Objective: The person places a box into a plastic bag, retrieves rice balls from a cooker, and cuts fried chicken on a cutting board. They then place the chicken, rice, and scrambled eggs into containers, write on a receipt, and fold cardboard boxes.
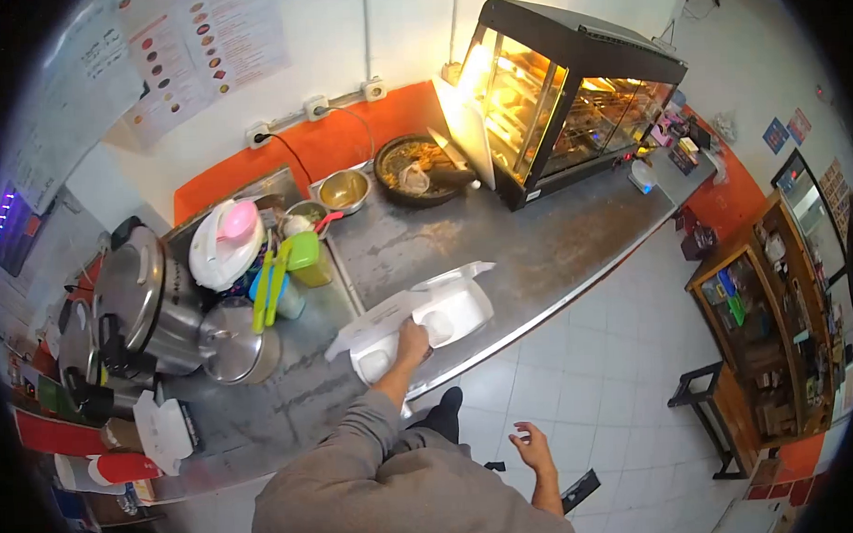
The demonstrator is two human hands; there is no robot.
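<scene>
A white foam clamshell container [456, 308] lies open on the steel counter [538, 244] near its front edge. My left hand [411, 343], reaching out of a grey sleeve, grips the container at the fold between its two halves. My right hand [532, 446] hangs over the tiled floor with its fingers spread and nothing in it. My dark shoe [446, 407] shows below the counter edge.
A lit heated display case [570, 83] stands at the counter's far right. At the left are a large steel cooker [141, 295], a pot with lid [230, 347], a white cooker [224, 243], green tongs [268, 291], a metal bowl [344, 189] and a dark pan [423, 163]. A wooden shelf [767, 320] and black stool [699, 398] stand on the floor.
</scene>
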